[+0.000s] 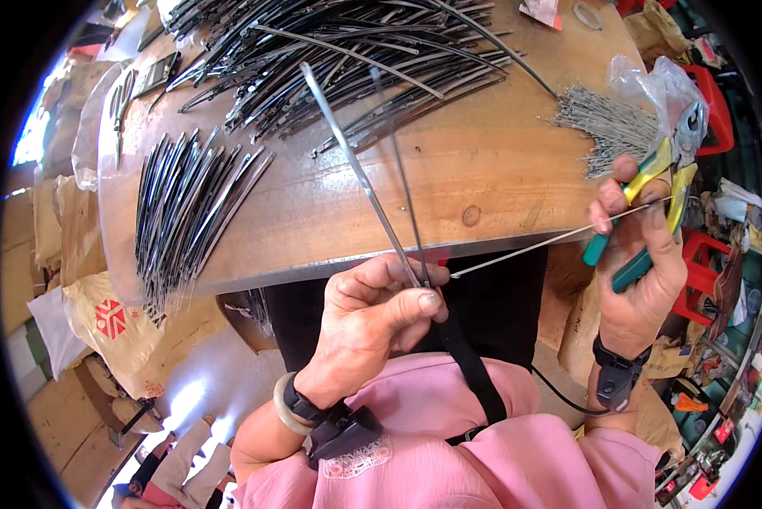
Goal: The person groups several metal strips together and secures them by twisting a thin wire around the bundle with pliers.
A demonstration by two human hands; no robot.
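Note:
In front of my chest, my left hand (368, 310) is closed, pinching the lower ends of a silver metal strip (347, 151) and a darker, thinner strip (404, 182). The two rise from the fingertips in a narrow V over the table edge. To the right, my right hand (644, 276) holds pliers (655, 168) with green and yellow handles, their jaws pointing away from me. A thin metal wire (529, 243) runs from the right fingers to just beside the left fingertips. Whether its tip touches the strips I cannot tell.
The wooden table (474, 174) carries a large heap of dark strips (313, 64) at the back. A smaller row of strips (186, 216) lies at left, near scissors (122, 106). Thin grey wires (606, 127) lie at right beside a clear plastic bag (640, 81). Red stools (702, 271) stand beyond.

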